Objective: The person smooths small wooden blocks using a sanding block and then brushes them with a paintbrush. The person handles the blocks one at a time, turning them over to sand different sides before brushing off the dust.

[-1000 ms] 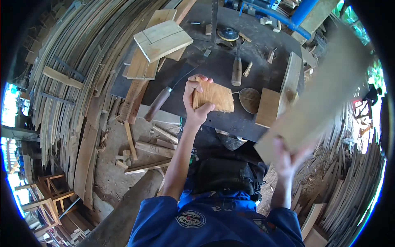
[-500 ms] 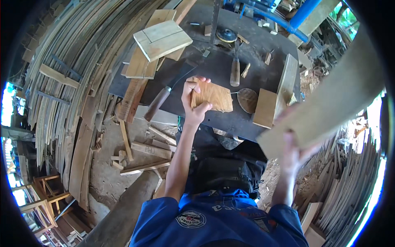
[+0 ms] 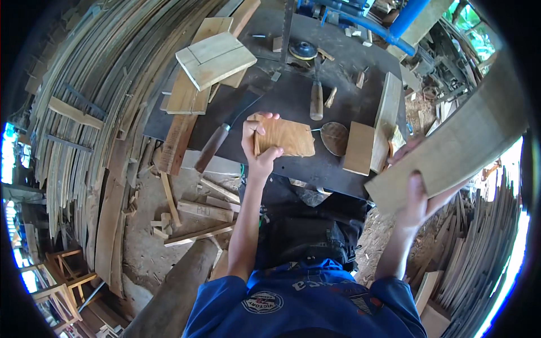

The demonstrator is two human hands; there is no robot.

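Observation:
My left hand (image 3: 259, 151) grips a small orange-brown wood block (image 3: 288, 137) by its left end, thumb on the near face. The block is held up above the front part of a dark table (image 3: 293, 167). My right hand (image 3: 416, 204) is closed round a long pale wooden board (image 3: 451, 152), its thumb lying across the face. This board slants up to the far right, past the table's right edge. Just right of the block, a round brown disc (image 3: 335, 138) with a thin stem lies on the table. Beside it rests a flat tan block (image 3: 358, 147).
A broad blade with a wooden handle (image 3: 212, 149) sticks out over the table's left edge. Another wooden-handled tool (image 3: 316, 101) lies mid-table. Stacked boards (image 3: 216, 58) cover the far left. An upright saw blade (image 3: 286, 34) stands behind. Offcuts (image 3: 205, 210) litter the floor.
The long board in my right hand has moved a little to the right, away from the block, and is no longer blurred. My left hand keeps its grip on the block.

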